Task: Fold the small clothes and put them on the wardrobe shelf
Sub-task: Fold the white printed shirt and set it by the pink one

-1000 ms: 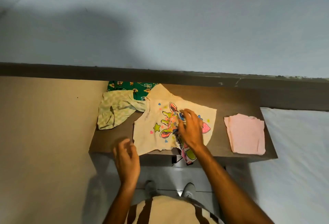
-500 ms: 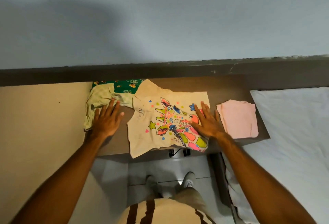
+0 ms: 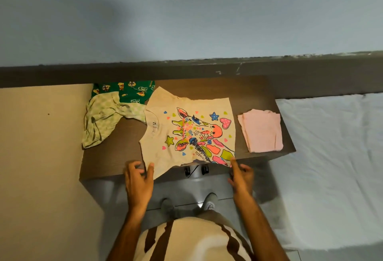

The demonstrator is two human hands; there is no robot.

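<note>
A cream T-shirt (image 3: 186, 119) with a bright giraffe print lies spread flat, print up, on the brown tabletop (image 3: 109, 163); its near edge hangs slightly over the front. My left hand (image 3: 138, 180) pinches the shirt's near-left corner, thumb on top of the fabric. At the near-right hem corner, my right hand (image 3: 241, 178) holds the cloth with its fingertips. A folded pink garment (image 3: 261, 130) rests to the right of the shirt. A crumpled pale green checked garment (image 3: 101, 119) and a dark green cartoon-print one (image 3: 126, 92) lie at the back left.
A dark ledge (image 3: 186, 70) runs along the back of the tabletop, with a grey wall above. A bed with a white sheet (image 3: 331, 146) borders the table on the right. A beige surface (image 3: 41, 157) lies to the left. My feet stand below the table's front edge.
Both hands left the cloth they were pressing flat and drew back to the shirt's near corners. The shirt now lies smoothed out.
</note>
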